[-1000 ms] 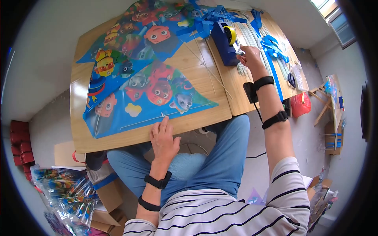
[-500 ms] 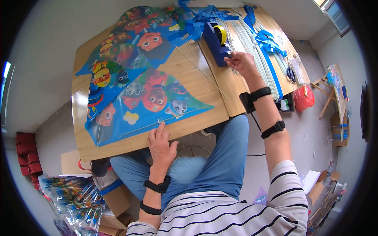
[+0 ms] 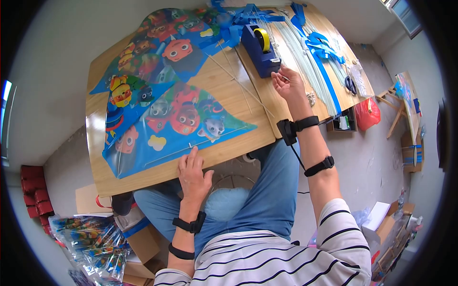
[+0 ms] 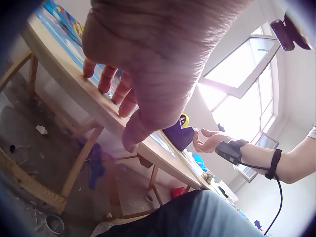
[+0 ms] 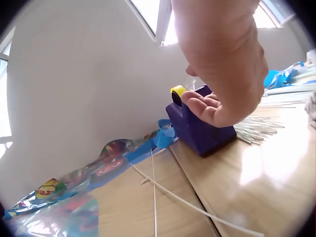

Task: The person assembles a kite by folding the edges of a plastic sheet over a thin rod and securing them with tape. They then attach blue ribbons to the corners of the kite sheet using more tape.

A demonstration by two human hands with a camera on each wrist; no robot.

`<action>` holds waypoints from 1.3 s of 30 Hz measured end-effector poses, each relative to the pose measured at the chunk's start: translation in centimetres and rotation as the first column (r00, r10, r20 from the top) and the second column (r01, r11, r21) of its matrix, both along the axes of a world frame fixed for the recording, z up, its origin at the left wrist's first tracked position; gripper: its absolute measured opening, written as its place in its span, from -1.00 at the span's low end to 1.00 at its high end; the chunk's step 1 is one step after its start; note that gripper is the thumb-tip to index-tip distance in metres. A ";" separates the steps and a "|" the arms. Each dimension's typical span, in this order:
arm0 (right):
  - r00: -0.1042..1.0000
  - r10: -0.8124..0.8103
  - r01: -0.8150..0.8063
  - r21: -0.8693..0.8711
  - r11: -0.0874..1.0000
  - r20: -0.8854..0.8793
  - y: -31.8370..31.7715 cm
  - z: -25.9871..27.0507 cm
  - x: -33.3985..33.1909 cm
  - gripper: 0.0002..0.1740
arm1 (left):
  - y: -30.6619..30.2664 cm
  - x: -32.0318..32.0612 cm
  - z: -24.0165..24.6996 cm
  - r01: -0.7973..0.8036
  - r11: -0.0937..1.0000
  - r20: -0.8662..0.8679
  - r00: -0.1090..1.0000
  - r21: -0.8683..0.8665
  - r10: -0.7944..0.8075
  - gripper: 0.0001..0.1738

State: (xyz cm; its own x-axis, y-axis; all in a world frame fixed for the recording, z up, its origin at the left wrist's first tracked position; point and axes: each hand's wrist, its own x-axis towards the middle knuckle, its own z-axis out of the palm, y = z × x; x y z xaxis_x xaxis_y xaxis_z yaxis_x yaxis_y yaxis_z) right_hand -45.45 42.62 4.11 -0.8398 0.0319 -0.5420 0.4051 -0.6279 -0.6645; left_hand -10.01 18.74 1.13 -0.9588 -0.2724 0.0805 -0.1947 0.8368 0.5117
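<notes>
A blue plastic kite sheet (image 3: pixel 160 152) printed with cartoon characters lies on the wooden table, a thin white rod (image 3: pixel 167 157) along its near edge. My left hand (image 3: pixel 193 176) rests its nearly straight fingers there, index fingertip right at a small white clip-like piece (image 3: pixel 191 145) by the rod. My right hand (image 3: pixel 290 85) is at the front of a dark blue tape dispenser (image 3: pixel 257 55) with a yellow-cored roll (image 3: pixel 262 39). In the right wrist view, a bit of clear tape (image 5: pixel 191 83) shows by the thumb near the serrated cutter; its fingers are curled in.
More printed sheets (image 3: pixel 162 35) and blue ribbons (image 3: pixel 248 20) cover the table's far side. Two thin rods (image 3: pixel 241 83) cross beside the dispenser. Bundled white rods (image 3: pixel 312 66) and scissors (image 3: pixel 350 85) lie at right. A red bag (image 3: pixel 367 114) hangs beyond the right edge.
My right hand has drawn slightly back toward the body from the dispenser's cutter and turned palm up. The left hand stays at the sheet's near edge; the head view has shifted slightly.
</notes>
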 end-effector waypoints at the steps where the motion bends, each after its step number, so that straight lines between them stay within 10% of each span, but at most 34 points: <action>1: 0.997 0.001 0.009 0.130 0.992 -0.078 -0.6 0.6 -0.3 -0.77 | 0.0 0.0 0.0 -0.003 1.000 0.006 1.000 0.008 0.003 -0.49; 6: 0.938 0.137 0.062 0.545 0.836 -0.318 -0.5 0.7 -1.8 -0.74 | 0.1 -0.1 0.2 -0.009 1.000 0.015 1.000 0.007 0.009 -0.49; 12: 0.930 0.299 0.119 0.947 0.298 -0.212 -1.6 3.5 -2.7 -0.58 | 0.1 -0.1 0.2 -0.001 1.000 -0.001 1.000 -0.021 0.001 -0.49; 15: 0.955 0.278 0.005 0.944 0.329 -0.102 -2.1 4.7 -1.7 -0.64 | 0.1 -0.1 0.2 -0.007 1.000 0.004 1.000 -0.008 0.007 -0.50; 21: 0.965 0.155 -0.007 0.570 0.821 -0.212 -1.5 1.8 -2.2 -0.87 | 0.0 0.1 0.0 0.008 1.000 -0.019 1.000 -0.023 -0.009 -0.50; 39: 0.954 -0.054 0.139 0.278 0.951 -0.294 -2.8 -0.2 -0.4 -0.87 | 0.0 -0.1 0.1 0.005 1.000 -0.027 1.000 -0.029 -0.005 -0.49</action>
